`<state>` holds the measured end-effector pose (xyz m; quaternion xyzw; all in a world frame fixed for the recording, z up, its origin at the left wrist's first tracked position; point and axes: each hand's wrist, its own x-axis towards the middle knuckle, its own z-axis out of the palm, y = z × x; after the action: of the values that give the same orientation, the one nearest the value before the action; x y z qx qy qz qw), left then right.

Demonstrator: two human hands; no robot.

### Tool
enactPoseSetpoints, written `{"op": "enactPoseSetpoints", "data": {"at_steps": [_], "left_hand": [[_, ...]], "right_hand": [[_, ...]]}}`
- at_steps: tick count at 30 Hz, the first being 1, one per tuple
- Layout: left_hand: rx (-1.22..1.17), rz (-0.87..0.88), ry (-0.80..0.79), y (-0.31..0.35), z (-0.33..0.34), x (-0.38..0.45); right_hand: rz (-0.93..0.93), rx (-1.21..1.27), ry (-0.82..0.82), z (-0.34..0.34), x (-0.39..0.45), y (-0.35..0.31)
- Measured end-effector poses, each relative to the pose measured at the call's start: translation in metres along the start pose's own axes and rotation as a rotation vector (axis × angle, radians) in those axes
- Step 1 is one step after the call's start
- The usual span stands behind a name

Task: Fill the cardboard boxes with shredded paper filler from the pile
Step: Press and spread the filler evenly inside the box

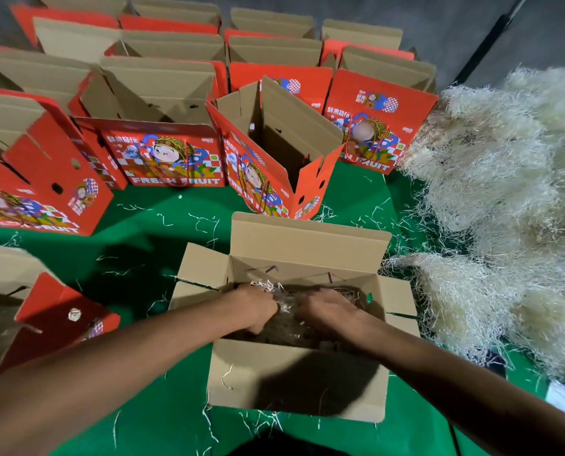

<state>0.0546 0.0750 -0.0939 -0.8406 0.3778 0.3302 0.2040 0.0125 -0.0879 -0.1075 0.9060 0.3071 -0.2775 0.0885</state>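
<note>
Both hands are down inside the open plain brown cardboard box (294,373) nearest the person. The left hand (258,307) has its fingers curled down into the shredded paper filler (286,299) lying in the box, and the right hand (327,311) sits just beside it, fingers bent into the same tangle; they look to be gripping and spreading the strands, though how firmly each clamps cannot be told, as the fingertips are buried in shadow. The two hands are close together near the middle of the box, which would suit pressing the filler flat and pushing it toward the corners so it forms an even bed.

The box stands with all four flaps folded outward, which keeps the mouth wide for the forearms. Its filler layer appears thin, so this box is judged only partly filled.

To the right, near the box's flap, rises the large pale straw-coloured pile of shredded paper (504,199), within easy reach of the right arm. Loose strands lie scattered across the green cloth-covered table (149,232).

Beyond the working box stands an open red printed fruit box (274,153) with a cartoon figure, set at an angle and seemingly empty inside. Another red "FRESH FRUIT" box (166,153) stands to its left, and rows of like red and brown boxes (162,51) fill the table behind, flaps up, awaiting filler. More red boxes (44,179) crowd the left side, so the raised flaps leave little free room on the left.
</note>
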Motion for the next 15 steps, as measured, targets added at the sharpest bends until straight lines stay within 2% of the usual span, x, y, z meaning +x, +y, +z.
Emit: {"op": "enactPoseSetpoints", "data": {"at_steps": [1, 5, 9, 15], "left_hand": [[-0.033, 0.014, 0.014, 0.0, -0.005, -0.005], [-0.297, 0.033, -0.015, 0.006, -0.016, -0.006], [-0.504, -0.062, 0.006, 0.008, -0.01, 0.015], [-0.335, -0.182, -0.133, 0.014, 0.021, 0.034]], "right_hand": [[0.039, 0.038, 0.045, -0.003, 0.002, 0.0], [0.169, 0.065, -0.047, -0.008, 0.012, -0.005], [0.199, 0.052, -0.116, 0.0, 0.021, -0.01], [0.202, 0.003, -0.216, 0.009, 0.031, -0.012]]}}
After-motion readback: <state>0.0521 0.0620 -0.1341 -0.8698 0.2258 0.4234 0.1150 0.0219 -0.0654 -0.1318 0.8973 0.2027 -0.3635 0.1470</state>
